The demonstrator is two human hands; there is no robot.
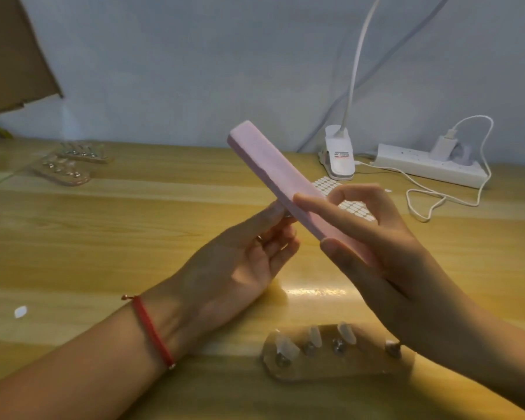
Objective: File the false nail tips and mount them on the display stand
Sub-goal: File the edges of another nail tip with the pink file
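Note:
My right hand (376,237) grips a long pink nail-file block (270,168), which slants up and to the left above the wooden table. My left hand (249,256) pinches a small false nail tip (287,214) at its fingertips and holds it against the block's underside; the tip is mostly hidden. Near the front edge lies a wooden display stand (340,368) with three clear nail tips (315,336) mounted on its pegs and one bare peg at its right, partly behind my right forearm.
Two more display stands (70,165) lie at the back left. A sheet of white adhesive tabs (350,204) lies behind my right hand. A clip lamp (340,156), a power strip (428,165) with a charger and a looping white cable (431,204) sit back right. A loose tip (20,311) lies front left.

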